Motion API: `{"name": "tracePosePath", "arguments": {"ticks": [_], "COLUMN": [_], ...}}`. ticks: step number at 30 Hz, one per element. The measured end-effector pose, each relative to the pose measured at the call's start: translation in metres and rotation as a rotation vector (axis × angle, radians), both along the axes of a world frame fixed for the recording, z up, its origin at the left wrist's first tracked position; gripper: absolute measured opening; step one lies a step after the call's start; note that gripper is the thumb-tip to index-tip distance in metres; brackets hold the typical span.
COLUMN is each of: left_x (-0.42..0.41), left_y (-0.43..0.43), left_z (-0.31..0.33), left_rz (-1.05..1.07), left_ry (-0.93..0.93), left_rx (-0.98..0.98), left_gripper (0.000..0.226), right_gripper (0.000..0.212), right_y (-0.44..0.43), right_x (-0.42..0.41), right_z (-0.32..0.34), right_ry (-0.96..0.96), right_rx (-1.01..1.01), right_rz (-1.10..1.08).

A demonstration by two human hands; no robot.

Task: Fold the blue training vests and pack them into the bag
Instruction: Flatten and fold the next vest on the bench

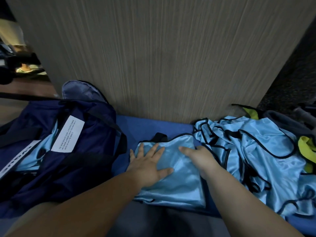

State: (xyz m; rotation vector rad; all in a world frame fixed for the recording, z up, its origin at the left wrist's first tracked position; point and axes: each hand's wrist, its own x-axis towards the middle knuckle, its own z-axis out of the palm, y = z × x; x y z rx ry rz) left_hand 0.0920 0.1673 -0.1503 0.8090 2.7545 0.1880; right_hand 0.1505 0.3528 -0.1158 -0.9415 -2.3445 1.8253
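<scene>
A folded light-blue vest (177, 183) with black trim lies on the blue surface in front of me. My left hand (148, 164) presses flat on its left part, fingers spread. My right hand (199, 157) rests on its upper right edge with fingers extended; whether it pinches the cloth I cannot tell. On the left stands an open navy bag (82, 151) with a white label, and light-blue vests (36, 151) show inside it. A loose heap of blue vests (253, 151) lies on the right.
A wood-grain panel (162, 57) rises right behind the blue surface (145, 129). Yellow-green cloth (306, 146) and grey fabric (282, 118) lie at the heap's far right. A dim floor area with objects shows at the upper left.
</scene>
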Motion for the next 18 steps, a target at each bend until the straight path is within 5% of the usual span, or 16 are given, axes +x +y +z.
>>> {"name": "tracePosePath", "arguments": {"ticks": [2,7,14,18], "left_x": [0.0,-0.008,-0.045,-0.065], "left_y": [0.0,0.0,-0.005,-0.013], "left_z": [0.0,0.002,0.046,0.071], "left_rz": [-0.011,0.055,0.157,-0.059], "left_ry": [-0.001,0.03,0.118,-0.263], "left_rx": [0.017,0.334,0.651,0.704], "left_gripper": [0.091,0.103,0.119,0.135], "right_gripper": [0.074,0.021,0.027,0.038], "right_y": [-0.003,-0.013,-0.014,-0.003], "right_x": [-0.006,-0.017,-0.02,-0.014], "right_z": [0.003,0.012,0.032,0.046], "right_ry": [-0.007,0.049,0.209,0.287], "right_rx": [-0.063,-0.099,-0.283,-0.367], "right_rz": [0.015,0.196,0.323,0.417]}}
